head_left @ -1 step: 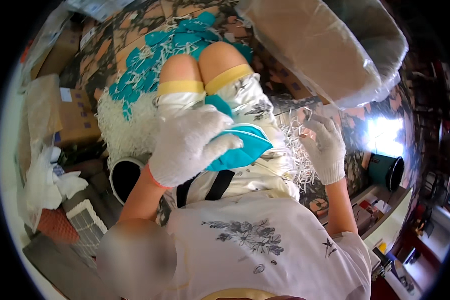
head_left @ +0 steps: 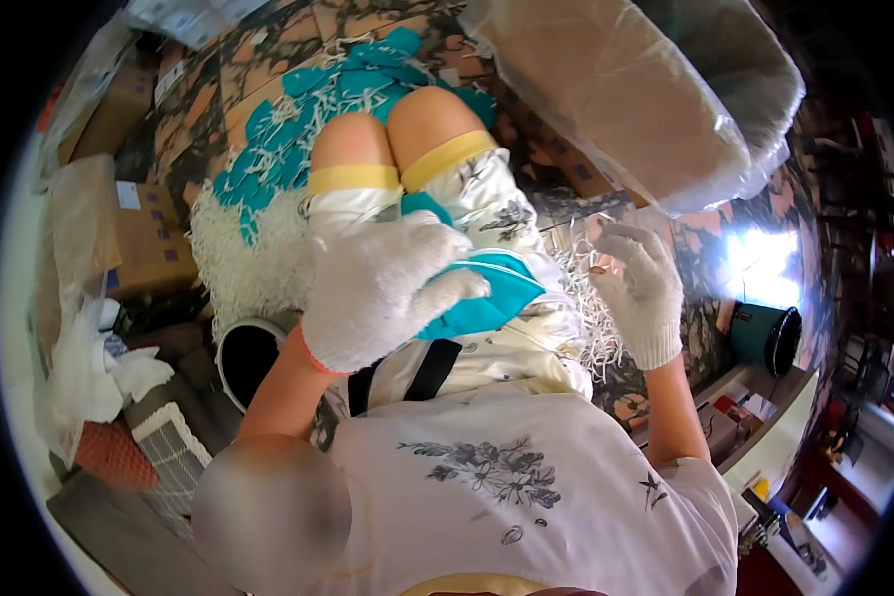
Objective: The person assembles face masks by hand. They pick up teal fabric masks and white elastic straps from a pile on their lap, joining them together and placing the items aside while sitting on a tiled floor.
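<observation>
Over my lap, my left hand [head_left: 382,288] in a white knit glove grips a teal folded cloth piece [head_left: 497,298] with white edging. Its thumb lies on top of the piece; the other fingers are partly hidden. Another bit of teal cloth [head_left: 427,207] shows on my lap just beyond that hand. To the right, my gloved right hand [head_left: 641,288] is raised beside my thigh, fingers bent and apart, with nothing visible in it. White strings [head_left: 588,298] lie between it and my leg.
Teal pieces [head_left: 288,129] with white strings lie heaped on the floor beyond my knees. A white string heap [head_left: 243,248] sits left of my legs, near a bin [head_left: 253,363]. A plastic-lined box [head_left: 616,89] stands far right; a carton [head_left: 154,238] stands left.
The whole view has shifted very slightly. Both hands and the teal piece keep nearly the same place and pose.
</observation>
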